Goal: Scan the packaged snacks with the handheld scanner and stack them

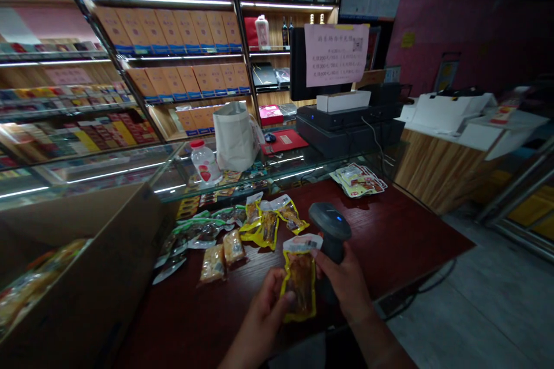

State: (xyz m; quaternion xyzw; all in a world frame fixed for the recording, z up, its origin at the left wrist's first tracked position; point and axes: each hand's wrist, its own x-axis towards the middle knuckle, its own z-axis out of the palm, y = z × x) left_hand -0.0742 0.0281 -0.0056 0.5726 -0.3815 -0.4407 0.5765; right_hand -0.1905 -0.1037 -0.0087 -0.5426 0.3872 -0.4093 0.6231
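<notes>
My left hand (264, 311) grips the lower left edge of a vacuum-sealed snack packet with a yellow border (299, 285), holding it up over the dark red wooden counter (402, 236). My right hand (341, 282) is shut around the handle of a black handheld barcode scanner (329, 225), whose head points toward the packet's top edge. Its fingers touch that edge. Several similar sealed packets (264, 222) lie in a loose spread on the counter, left of the scanner.
A cardboard box (82, 253) stands at the left. Behind the counter are a glass display case (242, 176), a plastic bottle (205, 161), a canvas bag (234, 137), a till with a monitor (346, 121), and shelves of boxed goods (173, 29). A stack of flat packets (358, 180) lies at the back right.
</notes>
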